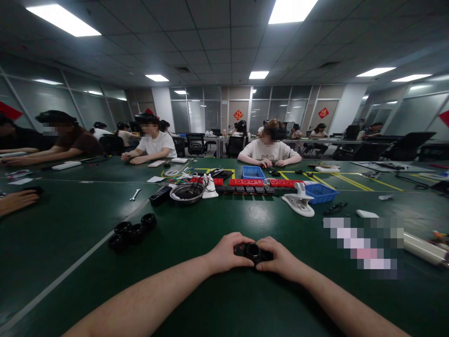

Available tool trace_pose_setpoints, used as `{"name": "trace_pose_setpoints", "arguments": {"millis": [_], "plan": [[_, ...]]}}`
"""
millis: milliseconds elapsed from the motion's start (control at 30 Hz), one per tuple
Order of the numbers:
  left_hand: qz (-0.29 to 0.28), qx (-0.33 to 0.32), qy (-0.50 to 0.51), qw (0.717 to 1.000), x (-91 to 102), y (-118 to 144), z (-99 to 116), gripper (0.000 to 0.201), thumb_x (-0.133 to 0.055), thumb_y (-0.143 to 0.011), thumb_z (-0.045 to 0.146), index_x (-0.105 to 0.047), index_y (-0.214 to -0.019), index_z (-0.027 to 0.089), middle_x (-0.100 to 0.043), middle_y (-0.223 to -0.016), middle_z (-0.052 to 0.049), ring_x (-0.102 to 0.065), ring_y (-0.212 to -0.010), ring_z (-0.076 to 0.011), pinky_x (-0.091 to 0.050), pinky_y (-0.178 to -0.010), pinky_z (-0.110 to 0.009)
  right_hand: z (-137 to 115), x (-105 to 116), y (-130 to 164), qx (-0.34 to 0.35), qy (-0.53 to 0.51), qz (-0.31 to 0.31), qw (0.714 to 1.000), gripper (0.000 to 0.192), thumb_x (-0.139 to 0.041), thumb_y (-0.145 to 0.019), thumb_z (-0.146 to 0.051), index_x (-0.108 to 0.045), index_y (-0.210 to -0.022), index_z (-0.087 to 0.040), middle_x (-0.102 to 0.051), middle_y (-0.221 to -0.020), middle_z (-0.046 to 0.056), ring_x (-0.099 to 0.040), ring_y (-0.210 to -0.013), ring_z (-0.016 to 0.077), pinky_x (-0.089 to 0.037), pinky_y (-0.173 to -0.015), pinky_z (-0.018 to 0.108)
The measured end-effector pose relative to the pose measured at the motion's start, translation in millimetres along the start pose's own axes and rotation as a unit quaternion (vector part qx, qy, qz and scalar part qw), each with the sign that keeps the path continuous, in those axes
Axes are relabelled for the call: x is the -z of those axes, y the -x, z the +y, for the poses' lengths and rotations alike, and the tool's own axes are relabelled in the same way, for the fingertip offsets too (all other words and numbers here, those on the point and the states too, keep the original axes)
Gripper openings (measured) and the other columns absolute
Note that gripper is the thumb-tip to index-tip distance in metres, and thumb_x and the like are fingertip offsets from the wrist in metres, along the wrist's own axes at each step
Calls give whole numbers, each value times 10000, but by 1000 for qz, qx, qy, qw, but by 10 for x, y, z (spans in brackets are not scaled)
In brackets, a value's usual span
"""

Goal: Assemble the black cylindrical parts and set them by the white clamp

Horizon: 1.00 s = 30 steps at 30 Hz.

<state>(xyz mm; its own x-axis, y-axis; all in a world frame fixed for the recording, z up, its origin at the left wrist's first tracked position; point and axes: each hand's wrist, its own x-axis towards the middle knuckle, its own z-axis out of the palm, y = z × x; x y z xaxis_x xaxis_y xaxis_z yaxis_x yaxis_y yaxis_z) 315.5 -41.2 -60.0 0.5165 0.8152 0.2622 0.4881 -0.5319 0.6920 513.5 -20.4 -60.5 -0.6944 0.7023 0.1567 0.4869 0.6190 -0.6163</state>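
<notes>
Open-plan office turned assembly workshop. Ahead of the hands, one long green worktop (217, 220) taped with white and yellow lines, shared by seated people (269, 150) bent over small parts. Beyond the hands, blue bins (320, 193), rows of red trays (246, 182), a metal bowl (187, 192), a wrench (135, 194). Farther off, office chairs (195, 142), glass partitions (196, 114), panelled ceiling with strip lights (63, 19).

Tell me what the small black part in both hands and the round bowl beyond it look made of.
Small black part: probably matte black plastic or rubber; dull, with a glint at its round centre. Round bowl: likely metal; its rim shines silver under the lights.
</notes>
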Motion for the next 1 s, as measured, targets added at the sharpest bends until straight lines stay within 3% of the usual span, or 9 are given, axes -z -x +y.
{"name": "trace_pose_setpoints", "arguments": {"millis": [233,333,433,600,767,1000], "plan": [[51,49,-21,997,-93,20,52,415,-681,-602,334,-557,-974,197,-508,-820,-5,-480,-734,-153,-386,-636,-242,32,-181,-21,-96,80,91,988,365,-682,-517,-432,-476,-665,-170,-495,-677,-7,-454,-645,152,-320,-536,236],[83,82,-27,993,-137,26,69,398,-682,-593,320,-556,-948,194,-509,-828,-7,-478,-729,-156,-386,-633,-247,1,-269,-31,-113,113,119,980,365,-648,-547,-468,-454,-641,-173,-496,-654,-2,-451,-626,154,-309,-530,243],[81,87,-17,993,-129,26,73,392,-674,-603,322,-553,-954,195,-512,-862,-14,-480,-739,-156,-393,-642,-250,-38,-289,-26,-119,133,127,976,368,-609,-585,-500,-495,-698,-169,-527,-694,23,-469,-663,178,-326,-565,268],[31,38,-9,999,-48,23,50,406,-653,-643,327,-547,-1019,214,-517,-853,-8,-484,-729,-143,-398,-642,-237,-29,-147,13,-30,48,44,997,519,-637,-610,-411,-485,-1060,-204,-524,-985,56,-466,-899,221,-357,-764,333],[-5,20,-4,1000,-11,17,12,447,-643,-663,324,-525,-1083,229,-530,-895,-12,-499,-757,-140,-405,-668,-235,-4,18,28,11,-39,-49,998,356,-586,-693,-313,-535,-1023,-191,-504,-1011,55,-466,-939,206,-364,-818,323],[-10,14,6,1000,0,5,5,445,-651,-658,321,-532,-1076,225,-538,-894,-11,-500,-756,-139,-401,-658,-228,32,1,10,13,-60,-41,997,312,-600,-685,-321,-567,-962,-183,-523,-949,46,-474,-911,204,-371,-798,315]]}}
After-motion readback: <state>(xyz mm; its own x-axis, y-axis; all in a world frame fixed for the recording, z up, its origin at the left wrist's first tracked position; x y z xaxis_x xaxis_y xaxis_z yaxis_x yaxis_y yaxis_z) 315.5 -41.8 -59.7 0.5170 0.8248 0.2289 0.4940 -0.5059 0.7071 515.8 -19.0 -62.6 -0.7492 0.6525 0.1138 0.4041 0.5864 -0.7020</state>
